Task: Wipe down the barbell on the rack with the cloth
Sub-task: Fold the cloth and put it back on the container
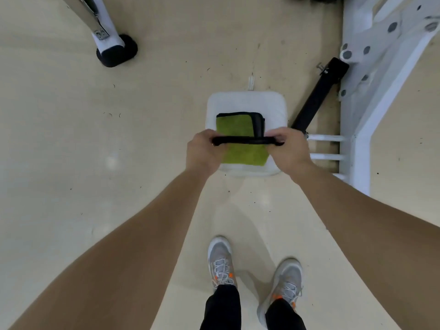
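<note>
A green cloth (234, 128) with a black border lies on a white square pad (242, 101) on the floor ahead of me. My left hand (202, 152) and my right hand (289, 148) each pinch one end of the cloth's black edge, which is stretched taut between them over the green surface. The near part of the cloth hangs below that held edge. No barbell shows in this view.
A white metal rack frame (371, 96) fills the right side, with a black bar (317, 98) leaning out from its base toward the pad. A white machine leg with a black foot (116, 50) stands at the far left. My shoes (221, 263) are on the beige floor.
</note>
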Available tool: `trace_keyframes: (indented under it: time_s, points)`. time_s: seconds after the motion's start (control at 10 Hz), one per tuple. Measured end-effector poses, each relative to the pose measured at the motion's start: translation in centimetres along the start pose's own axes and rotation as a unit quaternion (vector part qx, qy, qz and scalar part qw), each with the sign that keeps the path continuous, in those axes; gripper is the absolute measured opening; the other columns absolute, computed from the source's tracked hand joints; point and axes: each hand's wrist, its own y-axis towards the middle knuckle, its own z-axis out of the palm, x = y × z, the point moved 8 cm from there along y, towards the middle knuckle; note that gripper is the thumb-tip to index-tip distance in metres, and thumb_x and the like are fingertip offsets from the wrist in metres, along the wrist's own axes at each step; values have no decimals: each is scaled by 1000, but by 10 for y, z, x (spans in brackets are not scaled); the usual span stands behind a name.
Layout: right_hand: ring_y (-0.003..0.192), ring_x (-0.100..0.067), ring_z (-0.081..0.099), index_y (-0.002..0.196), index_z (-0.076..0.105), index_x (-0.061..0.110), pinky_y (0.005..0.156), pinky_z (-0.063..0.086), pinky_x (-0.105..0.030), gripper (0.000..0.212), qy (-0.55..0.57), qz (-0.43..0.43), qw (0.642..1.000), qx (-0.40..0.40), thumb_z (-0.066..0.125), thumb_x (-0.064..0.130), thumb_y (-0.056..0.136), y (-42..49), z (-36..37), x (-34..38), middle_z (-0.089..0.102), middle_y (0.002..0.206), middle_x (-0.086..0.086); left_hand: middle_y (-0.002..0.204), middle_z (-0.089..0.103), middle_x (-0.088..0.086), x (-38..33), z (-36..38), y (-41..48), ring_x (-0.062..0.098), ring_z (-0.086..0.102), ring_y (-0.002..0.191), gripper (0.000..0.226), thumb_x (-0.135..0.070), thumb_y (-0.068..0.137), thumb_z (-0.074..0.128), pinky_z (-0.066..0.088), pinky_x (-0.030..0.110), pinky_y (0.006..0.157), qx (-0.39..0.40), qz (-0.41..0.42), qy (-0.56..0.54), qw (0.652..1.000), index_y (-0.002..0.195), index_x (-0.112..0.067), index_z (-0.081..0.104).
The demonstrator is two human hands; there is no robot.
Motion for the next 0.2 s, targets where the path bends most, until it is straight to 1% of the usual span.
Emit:
trace_keyframes:
  time_s: [0.1,0.2]
  points:
    - [118,-14,55,147,45,24,97,45,-22,65,15,15,1000,-11,66,7,88,10,-12,31,53,132,5,140,57,-3,-29,-20,4,16,58,123,55,-24,92,62,37,17,92,-27,6,-46,999,146,-25,48]
    - [131,-23,48,153,35,20,94,38,-22,68,-102,18,994,21,62,9,91,-12,-23,62,46,148,-4,149,51,1,-37,-32,-20,21,50,133,64,-31,95,58,37,27,102,15,-5,59,998,154,-23,34]
